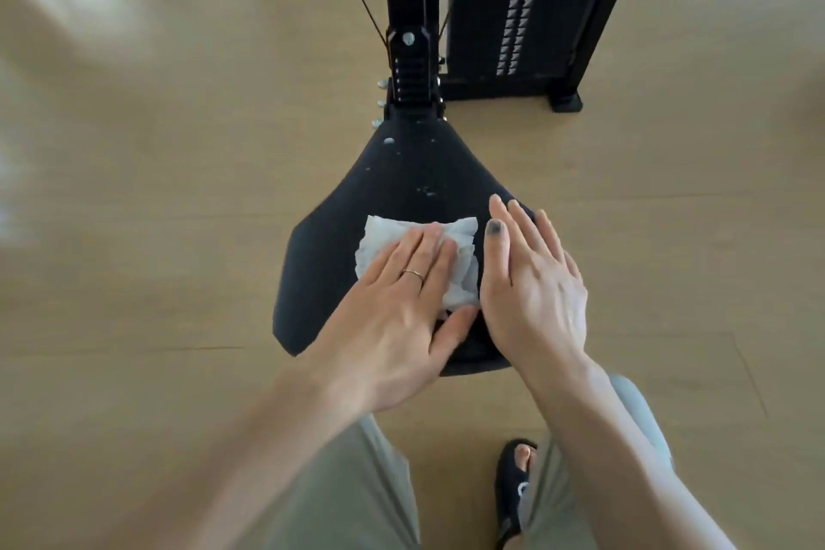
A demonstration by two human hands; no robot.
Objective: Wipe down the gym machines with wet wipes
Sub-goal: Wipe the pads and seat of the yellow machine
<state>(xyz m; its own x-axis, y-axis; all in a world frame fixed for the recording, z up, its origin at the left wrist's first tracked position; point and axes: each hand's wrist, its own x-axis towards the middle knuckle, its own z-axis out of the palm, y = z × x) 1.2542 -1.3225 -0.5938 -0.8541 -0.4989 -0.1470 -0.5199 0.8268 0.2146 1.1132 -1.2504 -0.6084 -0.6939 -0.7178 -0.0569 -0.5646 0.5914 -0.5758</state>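
One white wet wipe (451, 263) lies near the seat's (357, 237) right edge, pressed flat under the left hand's (402, 304) straight fingers. The right hand (527, 281), fingers straight, rests beside it on that edge. One weight stack (522, 9) stands beyond; no writing is legible.

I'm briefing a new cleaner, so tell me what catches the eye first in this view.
First, the white wet wipe stands out on the black padded seat at the centre, pressed flat under the left hand. Beside it, the right hand lies open on the seat's right edge, its thumbnail dark. Behind the seat, pale specks dot the pad's narrow end, and the black weight stack stands on the wooden floor.
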